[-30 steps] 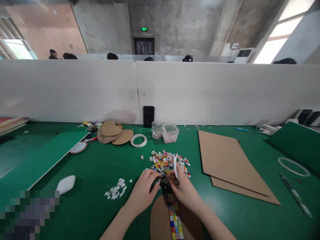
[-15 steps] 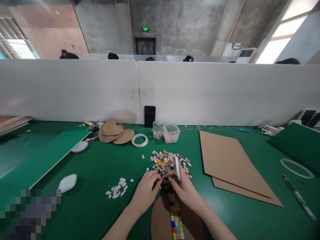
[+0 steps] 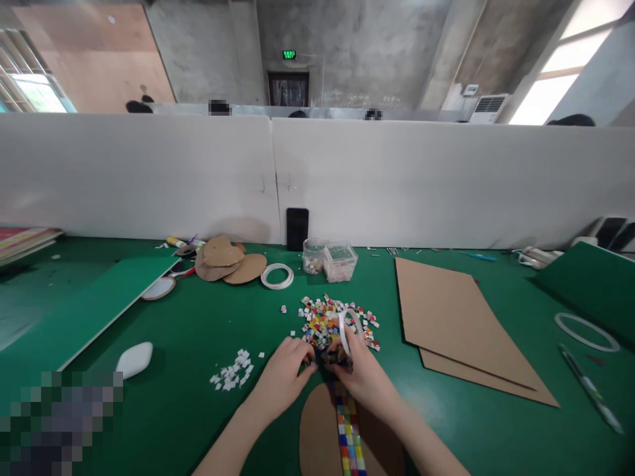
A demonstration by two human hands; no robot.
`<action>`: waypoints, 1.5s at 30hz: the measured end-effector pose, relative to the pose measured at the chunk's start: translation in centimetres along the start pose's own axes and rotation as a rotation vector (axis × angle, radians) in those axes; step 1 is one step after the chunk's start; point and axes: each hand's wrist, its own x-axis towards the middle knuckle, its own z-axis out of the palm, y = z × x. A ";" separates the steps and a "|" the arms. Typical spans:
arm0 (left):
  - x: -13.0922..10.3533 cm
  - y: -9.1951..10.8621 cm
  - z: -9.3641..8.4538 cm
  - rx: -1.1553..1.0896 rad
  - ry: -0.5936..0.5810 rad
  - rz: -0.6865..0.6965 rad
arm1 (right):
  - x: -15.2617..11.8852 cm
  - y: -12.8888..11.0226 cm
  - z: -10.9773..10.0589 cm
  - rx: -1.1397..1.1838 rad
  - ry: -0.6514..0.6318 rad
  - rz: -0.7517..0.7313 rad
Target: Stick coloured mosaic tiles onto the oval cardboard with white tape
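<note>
My left hand (image 3: 285, 375) is closed at the near left edge of a pile of small coloured mosaic tiles (image 3: 322, 311). Its thumb and fingers come together; whatever they pinch is too small to make out. A narrow roll of white tape (image 3: 342, 332) is hooked on the fingers of my right hand (image 3: 366, 380), which are curled at the pile's near edge. Below both hands lies an oval piece of cardboard (image 3: 317, 430), with a strip of coloured mosaic tiles (image 3: 351, 436) down its middle. My right hand and wrist partly cover its upper part.
White tile chips (image 3: 233, 371) and a white mouse-shaped object (image 3: 135, 360) lie left. Behind the pile stand clear plastic boxes (image 3: 340, 263), a tape roll (image 3: 276, 276) and cardboard ovals (image 3: 223, 258). Cardboard sheets (image 3: 461, 317) and a pen (image 3: 590, 387) lie right. A white partition (image 3: 397, 178) closes the back.
My hands have drawn slightly apart at the pile's near edge. The tape roll on my right hand has turned from nearly edge-on to show its ring.
</note>
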 end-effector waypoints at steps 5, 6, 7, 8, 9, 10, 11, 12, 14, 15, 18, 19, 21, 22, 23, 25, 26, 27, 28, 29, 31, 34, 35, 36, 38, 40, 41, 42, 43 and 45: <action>0.4 -0.1 0.7 -0.025 0.083 -0.012 | 0.0 0.8 1.2 -0.049 0.040 -0.033; 0.3 0.0 0.7 -0.041 0.099 -0.009 | 0.0 0.8 1.3 -0.037 0.046 -0.039; 0.3 0.0 0.6 -0.055 0.112 -0.008 | 0.1 0.8 1.2 -0.020 0.053 -0.041; 0.3 0.1 0.5 -0.066 0.127 -0.012 | 0.1 0.7 1.1 0.001 0.061 -0.040; 0.3 0.1 0.5 -0.076 0.144 -0.018 | 0.1 0.5 1.0 0.025 0.070 -0.034; 0.2 0.1 0.4 -0.089 0.159 -0.028 | 0.2 0.3 0.8 0.053 0.081 -0.028; 0.2 0.2 0.3 -0.105 0.172 -0.040 | 0.2 0.1 0.7 0.083 0.094 -0.021; 0.2 0.2 0.3 -0.126 0.180 -0.055 | 0.2 -0.1 0.5 0.117 0.108 -0.013; 0.3 0.3 0.4 -0.177 0.180 -0.083 | 0.2 -0.6 0.4 0.185 0.119 -0.003; 0.3 0.3 0.5 -0.202 0.174 -0.090 | 0.2 -0.7 0.4 0.215 0.122 -0.001; 0.3 0.8 0.9 -0.273 0.143 -0.085 | 0.1 -1.2 0.5 0.281 0.124 -0.005; 0.4 0.9 1.1 -0.301 0.130 -0.084 | 0.0 -1.4 0.6 0.301 0.122 -0.006; 0.4 1.2 1.3 -0.361 0.109 -0.099 | -0.1 -1.6 0.6 0.341 0.119 -0.006; 0.4 1.3 1.3 -0.386 0.107 -0.108 | -0.1 -1.7 0.6 0.358 0.119 -0.004; 0.4 1.3 1.4 -0.403 0.111 -0.114 | -0.1 -1.7 0.6 0.373 0.123 0.002; 0.5 1.4 1.4 -0.419 0.127 -0.122 | 0.0 -1.8 0.6 0.405 0.149 0.028; 0.4 1.4 1.4 -0.430 0.127 -0.125 | 0.0 -1.9 0.6 0.424 0.164 0.046; 0.4 1.4 1.4 -0.448 0.115 -0.128 | 0.0 -1.9 0.6 0.446 0.179 0.068; 0.4 1.5 1.4 -0.467 0.095 -0.132 | 0.1 -1.9 0.6 0.471 0.189 0.087; 0.4 1.6 1.4 -0.484 0.072 -0.132 | 0.1 -2.0 0.6 0.499 0.194 0.100; 0.4 1.8 1.5 -0.502 0.035 -0.122 | 0.1 -2.1 0.7 0.558 0.183 0.113; 0.4 2.2 1.7 -0.530 0.028 -0.126 | 0.1 -2.4 0.7 0.654 0.152 0.116; 0.4 2.3 1.7 -0.561 0.021 -0.140 | 0.1 -2.5 0.7 0.681 0.145 0.123; 0.4 2.3 1.7 -0.603 0.011 -0.159 | 0.0 -2.6 0.6 0.700 0.141 0.132; 0.4 2.3 1.8 -0.691 -0.017 -0.199 | 0.0 -2.7 0.4 0.713 0.141 0.146; 0.5 2.1 1.8 -0.757 -0.034 -0.226 | 0.0 -2.7 0.3 0.706 0.138 0.149; 0.5 2.1 1.8 -0.779 -0.038 -0.235 | 0.0 -2.6 0.2 0.703 0.132 0.148; 0.6 2.0 1.8 -0.797 -0.038 -0.243 | 0.1 -2.6 0.2 0.700 0.124 0.147; 0.6 2.0 1.8 -0.816 -0.036 -0.254 | 0.1 -2.5 0.1 0.695 0.118 0.144; 0.7 1.9 1.8 -0.867 -0.024 -0.289 | 0.1 -2.4 0.0 0.671 0.112 0.131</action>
